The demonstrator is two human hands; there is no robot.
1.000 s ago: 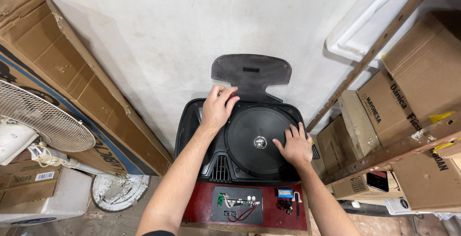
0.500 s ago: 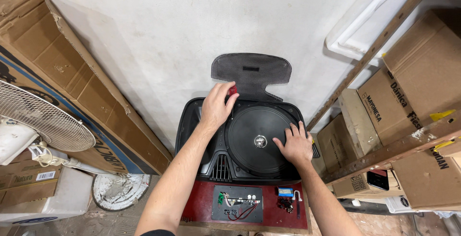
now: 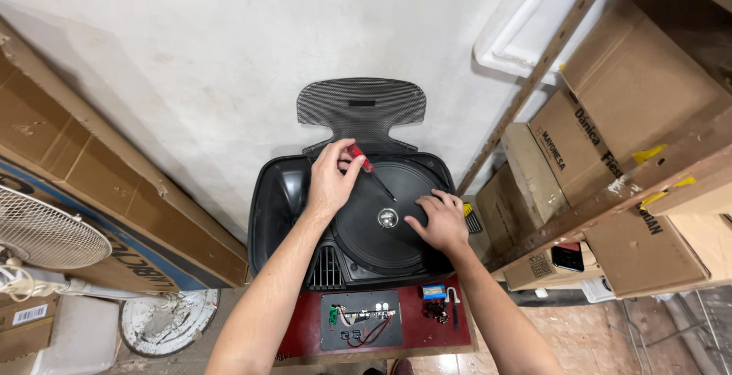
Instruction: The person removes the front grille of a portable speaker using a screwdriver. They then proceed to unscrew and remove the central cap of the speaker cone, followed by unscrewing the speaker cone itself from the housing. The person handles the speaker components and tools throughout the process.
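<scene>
Left hand [image 3: 329, 180] now pinches a red-handled screwdriver [image 3: 369, 170], fingers closed on the handle, shaft angled down over the black speaker cone [image 3: 381, 226]; earlier only a red tip showed under the fingers. Right hand [image 3: 440, 222] stays flat, fingers spread, on the cone's right edge. Speaker cabinet [image 3: 278, 207] sits on the red desk [image 3: 415, 329], grille [image 3: 360, 108] leaning on the wall.

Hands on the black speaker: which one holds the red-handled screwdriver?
The left hand grips the red-handled screwdriver at the black speaker cone's upper rim; the right hand lies flat, empty.
</scene>
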